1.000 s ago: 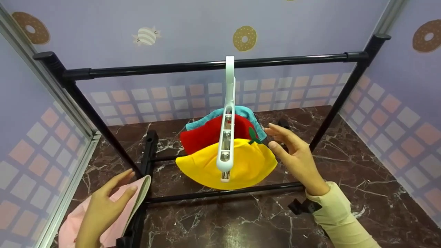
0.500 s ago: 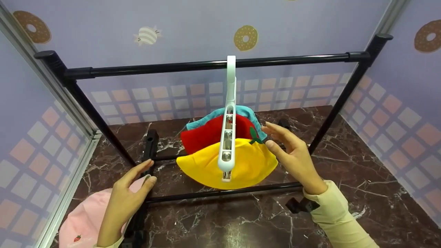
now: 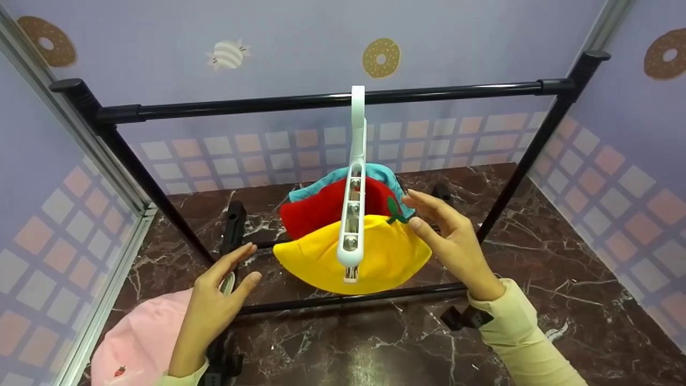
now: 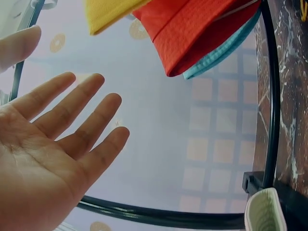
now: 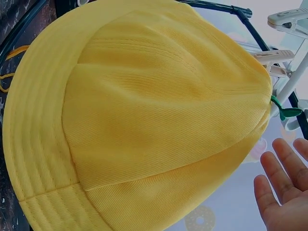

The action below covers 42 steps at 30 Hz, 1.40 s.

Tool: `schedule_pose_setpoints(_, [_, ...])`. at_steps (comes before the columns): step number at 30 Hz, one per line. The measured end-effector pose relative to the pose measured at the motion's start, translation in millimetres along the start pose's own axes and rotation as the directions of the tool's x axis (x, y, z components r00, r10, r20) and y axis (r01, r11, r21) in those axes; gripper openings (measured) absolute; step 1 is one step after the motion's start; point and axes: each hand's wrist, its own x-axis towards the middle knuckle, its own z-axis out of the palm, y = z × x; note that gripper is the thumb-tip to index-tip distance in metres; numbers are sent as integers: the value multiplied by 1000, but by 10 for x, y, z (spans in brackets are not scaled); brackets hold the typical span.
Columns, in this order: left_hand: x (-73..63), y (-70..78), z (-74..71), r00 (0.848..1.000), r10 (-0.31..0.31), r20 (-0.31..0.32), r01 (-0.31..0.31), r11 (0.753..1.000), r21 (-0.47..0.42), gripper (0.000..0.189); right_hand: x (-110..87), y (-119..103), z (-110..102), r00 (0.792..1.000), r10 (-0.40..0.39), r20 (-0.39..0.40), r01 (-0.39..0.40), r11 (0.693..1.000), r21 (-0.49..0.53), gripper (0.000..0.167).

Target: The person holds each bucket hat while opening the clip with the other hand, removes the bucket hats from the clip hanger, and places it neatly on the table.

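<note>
1. Nothing is gripped by the left hand (image 3: 214, 300); its fingers are extended and spread, with the thumb held well apart, at the near left.
2. By that hand, the soft pink hat (image 3: 144, 332) is partly hidden. Its rounded crown is marked with a small strawberry (image 3: 120, 371), and it is placed beside the left side of the rack.
3. Nothing is held by the right hand (image 3: 450, 238) either; its fingers are gently bent and parted from the thumb, just beside the right side of the yellow hat (image 3: 386, 252).
4. The yellow hat is made of finely ribbed cloth, with curved seams, a stitched brim and a green leaf (image 3: 393, 205) at the crown.
5. Behind it, on the far side, a red hat (image 3: 316, 212) and a blue hat (image 3: 383, 171) are layered.
6. All three are hung beneath a smooth white hanger (image 3: 358, 134), hooked over the glossy, round black bar (image 3: 257, 105) of the rack.
7. Dark, pale-veined marble (image 3: 343, 332) is seen below; the far wall (image 3: 300, 48) is patterned with doughnuts and pastel squares.
</note>
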Motion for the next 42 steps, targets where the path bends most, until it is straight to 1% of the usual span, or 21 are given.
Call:
schedule_pose_setpoints(8, [50, 59, 77, 999, 43, 21, -43, 999, -1, 49, 19, 2, 15, 1000, 8, -3, -8, 1000, 10, 43])
schedule_pose_setpoints(15, [130, 112, 116, 998, 29, 49, -29, 999, 14, 48, 44, -12, 29, 1000, 24, -4, -24, 1000, 0, 42])
schedule_pose_setpoints(19, [154, 132, 146, 998, 44, 53, -45, 999, 13, 48, 58, -16, 38, 1000, 25, -1, -25, 1000, 4, 41])
schedule_pose_setpoints(22, [174, 141, 183, 996, 75, 54, -76, 997, 11, 48, 80, -20, 55, 1000, 22, 5, -22, 1000, 15, 40])
schedule_pose_setpoints(26, [208, 157, 234, 990, 127, 62, -128, 992, 15, 48, 113, -34, 88, 1000, 17, 14, -17, 999, 32, 40])
schedule_pose_setpoints(29, [236, 181, 267, 986, 153, 69, -154, 988, 16, 47, 135, -47, 105, 1000, 13, 19, -14, 999, 37, 40])
schedule_pose_setpoints(38, [322, 259, 328, 978, 189, 89, -191, 981, 20, 46, 194, -76, 119, 1000, 12, 27, -14, 999, 44, 41])
schedule_pose_setpoints(42, [367, 298, 365, 971, 215, 101, -218, 976, 23, 46, 225, -92, 134, 999, 17, 30, -19, 999, 48, 41])
